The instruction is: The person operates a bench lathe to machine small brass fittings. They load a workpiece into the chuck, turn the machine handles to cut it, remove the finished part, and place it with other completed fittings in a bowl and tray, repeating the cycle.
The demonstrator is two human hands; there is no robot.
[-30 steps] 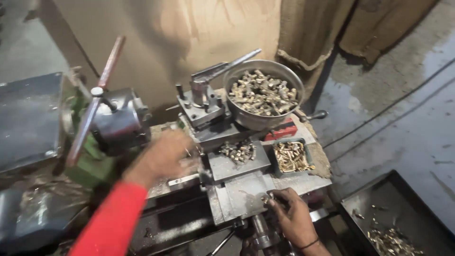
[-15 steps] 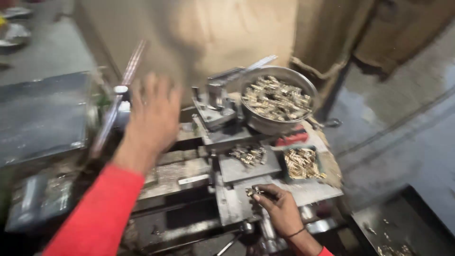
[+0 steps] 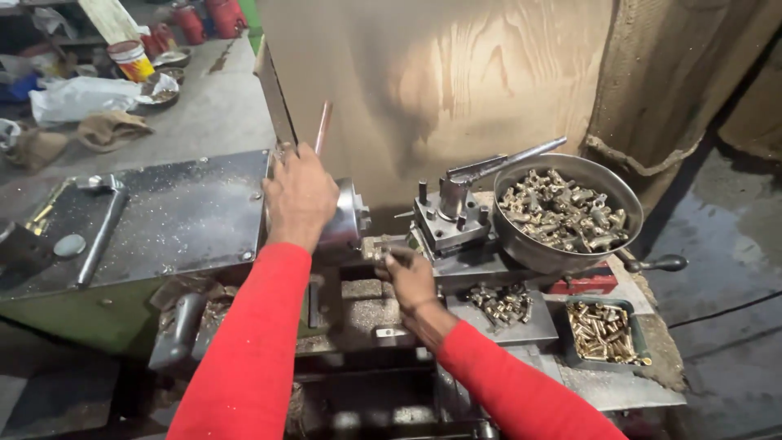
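A small green metal lathe (image 3: 122, 244) is seen from above, and both red-sleeved arms are stretched over it. The left hand (image 3: 300, 195) is curled, fingers pressed together, around the base of a long slim lever (image 3: 323, 126) rising behind the round silver chuck (image 3: 346, 220). The right hand (image 3: 407, 273) is held just beside the chuck's face, its fingertips pinching a small brass fitting (image 3: 381, 254) (its exact shape cannot be made out), which lies close to the chuck mouth; whether it is already seated there cannot be told.

Just right of that hand stands the grey steel tool post (image 3: 452, 220) with its long handle. Behind it, a wide dull-metal bowl (image 3: 521, 244) is heaped with brass fittings. A small heap of brass pieces (image 3: 501, 303) lies on the flat slide, and a dark rectangular tray (image 3: 639, 334) holds more.

A risk is judged here: the fingers are kept very near the chuck and the tool post, so they could be caught or nicked if the spindle were turning. The fitting might also be gripped crooked and thrown out.
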